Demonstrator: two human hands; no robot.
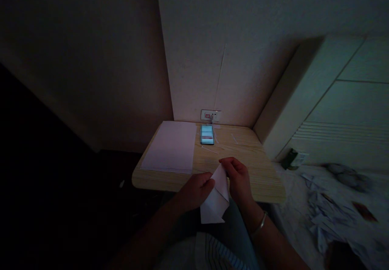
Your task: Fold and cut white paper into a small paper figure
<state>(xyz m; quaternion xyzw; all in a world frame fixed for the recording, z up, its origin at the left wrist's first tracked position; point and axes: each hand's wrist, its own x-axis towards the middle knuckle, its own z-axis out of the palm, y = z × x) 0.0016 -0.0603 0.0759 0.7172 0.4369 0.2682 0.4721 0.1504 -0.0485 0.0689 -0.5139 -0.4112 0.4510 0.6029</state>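
Both my hands hold a folded piece of white paper [216,199] just in front of the near edge of a small wooden bedside table [249,156]. My left hand [194,189] pinches the paper's left side. My right hand [238,178], with a bangle on the wrist, pinches the paper's top corner. The paper hangs down between them with a pointed fold at its top.
On the table lie a stack of white sheets [172,146], a lit phone [207,134] and thin paper strips. A wall socket [210,115] sits behind it. A headboard [334,99] and a bed with crumpled papers [328,213] are at the right. The room is dim.
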